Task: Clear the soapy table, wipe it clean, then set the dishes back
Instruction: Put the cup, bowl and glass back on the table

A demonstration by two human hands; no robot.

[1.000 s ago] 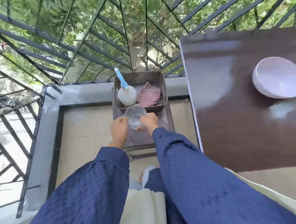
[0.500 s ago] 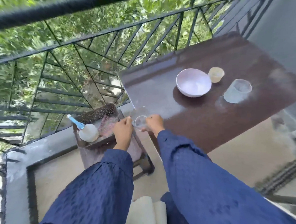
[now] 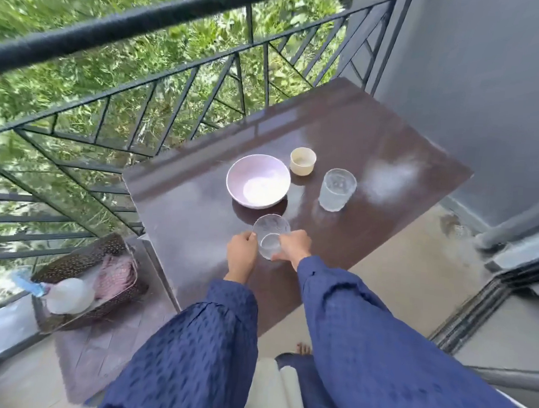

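Both hands hold a clear glass (image 3: 270, 239) over the near part of the dark brown table (image 3: 344, 139). My left hand (image 3: 242, 252) grips its left side, my right hand (image 3: 292, 246) its right side. Whether its base touches the tabletop I cannot tell. Behind it stand a pale pink bowl (image 3: 258, 181), a small cream cup (image 3: 302, 161) and a second clear glass (image 3: 338, 189). A whitish soapy patch (image 3: 389, 179) lies on the table's right part.
A brown perforated basket (image 3: 78, 261) sits on a low stand at lower left, holding a white spray bottle (image 3: 67, 295) with a blue nozzle and a pink cloth (image 3: 115, 273). A black metal railing (image 3: 146, 26) runs behind the table; a grey wall (image 3: 489, 91) stands to the right.
Both hands carried the clear glass from the low stand by the basket up and right to over the table's near part. The view swung right with them.
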